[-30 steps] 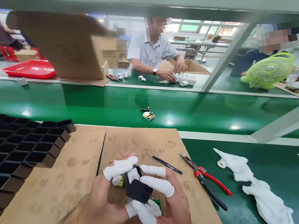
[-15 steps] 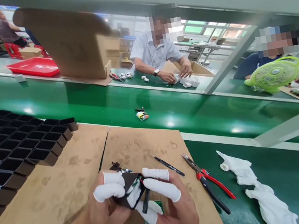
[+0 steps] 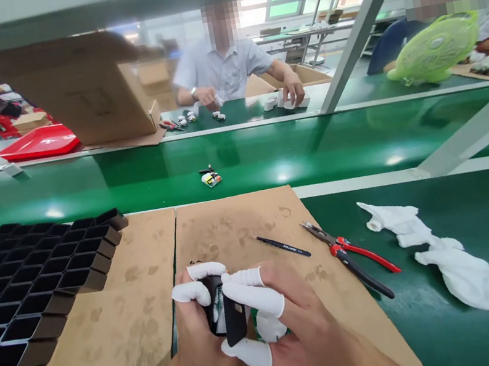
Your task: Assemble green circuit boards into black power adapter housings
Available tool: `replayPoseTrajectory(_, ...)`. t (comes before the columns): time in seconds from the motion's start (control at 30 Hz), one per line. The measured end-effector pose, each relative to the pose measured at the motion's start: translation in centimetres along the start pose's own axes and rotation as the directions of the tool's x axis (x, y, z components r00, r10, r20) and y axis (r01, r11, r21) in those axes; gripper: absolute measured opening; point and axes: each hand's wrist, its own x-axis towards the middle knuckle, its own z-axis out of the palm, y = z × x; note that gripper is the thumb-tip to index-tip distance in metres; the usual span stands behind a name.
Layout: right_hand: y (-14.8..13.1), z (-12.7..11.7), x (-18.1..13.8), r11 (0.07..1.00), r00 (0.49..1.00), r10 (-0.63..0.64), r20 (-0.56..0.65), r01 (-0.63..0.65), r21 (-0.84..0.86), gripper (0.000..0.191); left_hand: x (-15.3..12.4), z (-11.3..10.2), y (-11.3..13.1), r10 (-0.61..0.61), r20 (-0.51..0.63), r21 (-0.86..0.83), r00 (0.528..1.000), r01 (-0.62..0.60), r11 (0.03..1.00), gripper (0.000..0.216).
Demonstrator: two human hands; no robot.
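Observation:
My left hand (image 3: 200, 340), with white finger cots on its fingertips, is closed around a small black plastic case (image 3: 211, 316). The case's open end faces me, and a white piece and a bit of green board (image 3: 220, 312) show inside. My right hand (image 3: 310, 322), also in finger cots, pinches a flat black end cover (image 3: 235, 320) with a small slot, tilted at the case's opening. Partly hidden below the right fingers lies a green circuit board with a white part (image 3: 271, 326). Black tweezers (image 3: 283, 245) and red-and-black pliers (image 3: 347, 250) rest beyond the right hand.
Rows of empty black cases (image 3: 32, 287) stand on cardboard (image 3: 146, 324) at left. A small circuit board (image 3: 211, 179) lies on the green belt ahead. Crumpled white gloves (image 3: 444, 256) lie at right. Across the belt, a co-worker (image 3: 229, 67) handles white parts near a metal post (image 3: 355, 42).
The view has levelled and shifted. The case has turned more upright, and the right hand now holds the black cover broadside against its opening. The co-worker's hands have moved apart.

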Motion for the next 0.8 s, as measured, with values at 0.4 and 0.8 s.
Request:
replayPoseTrajectory(0.4,0.3,-1.6,0.6,0.878,0.937,0.333,0.106,-0.349,0.328,0.071,0.7,-0.5,-0.9,0.059,0.032,-0.039,0.998,-0.058,0.998,0.071)
replayPoseTrajectory(0.8,0.2,-1.2,0.4,0.862,0.939,0.32,0.128,-0.345,0.371,0.067,0.9,-0.3,-0.2,0.067,0.046,-0.002,0.997,-0.067,0.998,0.074)
